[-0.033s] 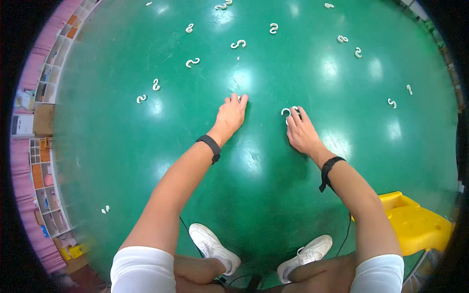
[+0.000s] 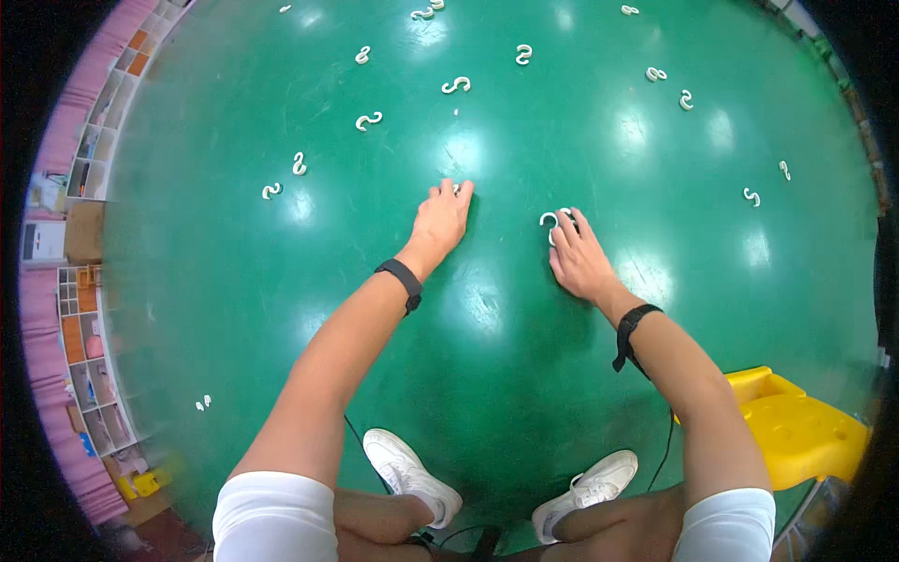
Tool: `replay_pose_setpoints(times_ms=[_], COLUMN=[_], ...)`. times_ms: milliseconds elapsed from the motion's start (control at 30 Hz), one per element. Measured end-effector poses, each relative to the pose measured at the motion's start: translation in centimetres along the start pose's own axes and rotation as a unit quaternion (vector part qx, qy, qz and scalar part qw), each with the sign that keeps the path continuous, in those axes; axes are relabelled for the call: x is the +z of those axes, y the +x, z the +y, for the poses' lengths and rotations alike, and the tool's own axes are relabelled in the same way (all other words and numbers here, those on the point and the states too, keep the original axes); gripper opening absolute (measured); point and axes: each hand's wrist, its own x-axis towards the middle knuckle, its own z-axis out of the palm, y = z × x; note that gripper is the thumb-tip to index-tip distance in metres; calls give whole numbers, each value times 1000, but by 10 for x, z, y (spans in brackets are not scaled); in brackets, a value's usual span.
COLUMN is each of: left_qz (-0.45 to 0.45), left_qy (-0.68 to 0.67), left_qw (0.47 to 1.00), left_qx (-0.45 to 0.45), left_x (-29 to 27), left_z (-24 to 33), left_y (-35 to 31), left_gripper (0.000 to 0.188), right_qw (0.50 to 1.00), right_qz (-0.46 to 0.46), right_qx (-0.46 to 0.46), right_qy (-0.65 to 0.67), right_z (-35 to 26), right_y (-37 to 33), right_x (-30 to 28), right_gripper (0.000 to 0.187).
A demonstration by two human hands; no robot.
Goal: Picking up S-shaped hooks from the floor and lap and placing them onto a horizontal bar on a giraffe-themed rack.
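Observation:
My left hand (image 2: 443, 217) reaches down to the green floor, fingers curled and bunched over a small white piece (image 2: 456, 188). Most of that piece is hidden under the fingertips. To its right, my right hand (image 2: 579, 258) is bent down with the fingers closed around a white S-shaped hook (image 2: 549, 220). One curved end of the hook sticks out left of the fingers, and more white shows between them; whether that is a second hook I cannot tell. Both wrists wear black bands.
More white S-shaped hooks lie scattered ahead, such as one hook (image 2: 456, 85) beyond my left hand and another hook (image 2: 752, 198) far right. A yellow plastic seat (image 2: 805, 431) stands by my right arm. Shelves (image 2: 94, 384) line the left edge. My white shoes (image 2: 407, 473) are below.
The hook at my right hand has shifted very slightly toward me. My left hand has hardly moved.

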Motion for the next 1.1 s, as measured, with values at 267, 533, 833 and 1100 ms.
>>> replay_pose_setpoints(times_ms=[267,533,833,1100], left_qz=[18,-9,-153,-158], left_qy=[-92,20,89,44], left_qw=[985,961,955,956], left_qx=[-144,-274,-239,-243], left_x=[-5,-14,0,-15], left_z=[-61,-240,-325,-276], left_y=[22,-7,-10,5], left_gripper=[24,29,30,29], right_qw=[993,994,996,995], right_qz=[64,55,35,35], right_qx=[21,2,3,12], right_qy=[96,93,80,92], right_z=[2,1,0,5], right_y=[-29,-19,-17,-22], right_x=[10,1,-1,-3], right_gripper=[28,25,23,21])
